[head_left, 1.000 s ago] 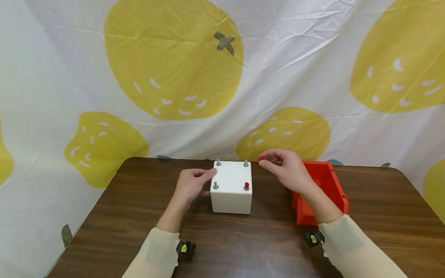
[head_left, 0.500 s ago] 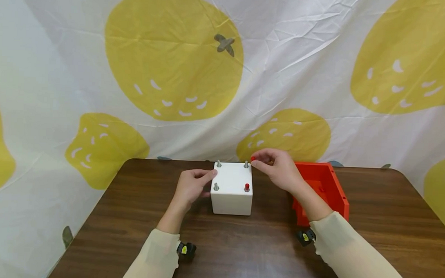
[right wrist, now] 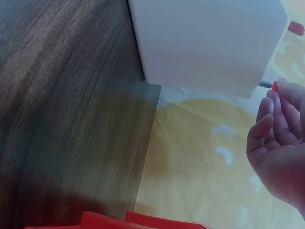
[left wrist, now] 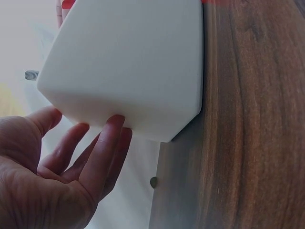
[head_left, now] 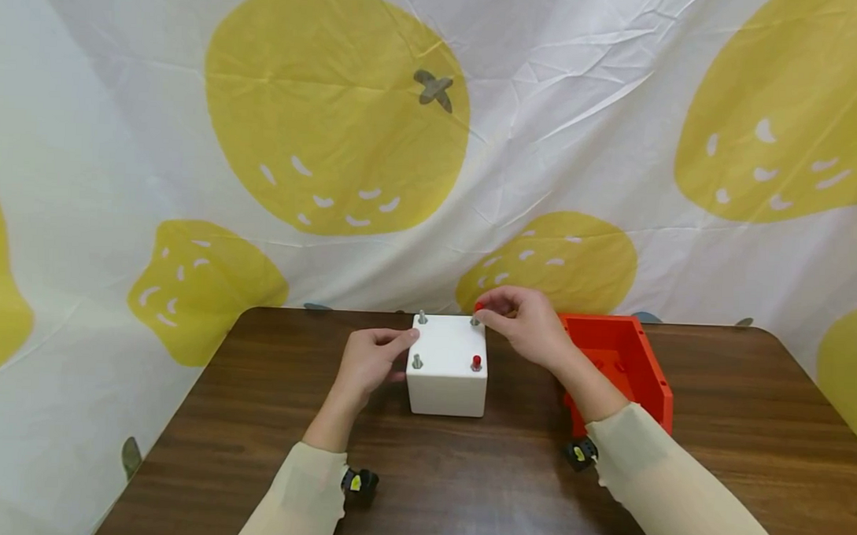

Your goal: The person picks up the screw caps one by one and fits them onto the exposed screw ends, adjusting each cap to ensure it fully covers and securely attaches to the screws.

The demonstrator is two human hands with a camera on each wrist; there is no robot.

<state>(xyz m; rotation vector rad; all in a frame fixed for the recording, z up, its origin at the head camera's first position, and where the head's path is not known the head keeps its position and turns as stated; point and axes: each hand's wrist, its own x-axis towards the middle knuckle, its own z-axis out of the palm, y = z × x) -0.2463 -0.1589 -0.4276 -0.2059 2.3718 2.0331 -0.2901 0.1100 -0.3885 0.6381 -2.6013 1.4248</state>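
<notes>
A white box (head_left: 447, 390) stands on the table with a metal threaded stud at each top corner. The near right stud wears a red cap (head_left: 477, 361); the near left stud (head_left: 417, 361) and far left stud (head_left: 423, 317) are bare metal. My left hand (head_left: 371, 360) rests its thumb and fairly straight fingertips (left wrist: 114, 120) against the box's left side. Between thumb and index finger, my right hand (head_left: 522, 322) pinches a small red cap (right wrist: 275, 86) at the tip of the far right stud (right wrist: 265, 84). How far the cap sits over that stud cannot be told.
To the right of the box stands a red open bin (head_left: 627, 361) with a few small red pieces inside, partly hidden by the right forearm. The brown wooden table (head_left: 421, 472) ends at a cloth backdrop (head_left: 371, 273) with yellow fruit prints.
My right hand has moved left with the red cap, from beside the box to the top of the far right stud. The left hand stays at the box's left side.
</notes>
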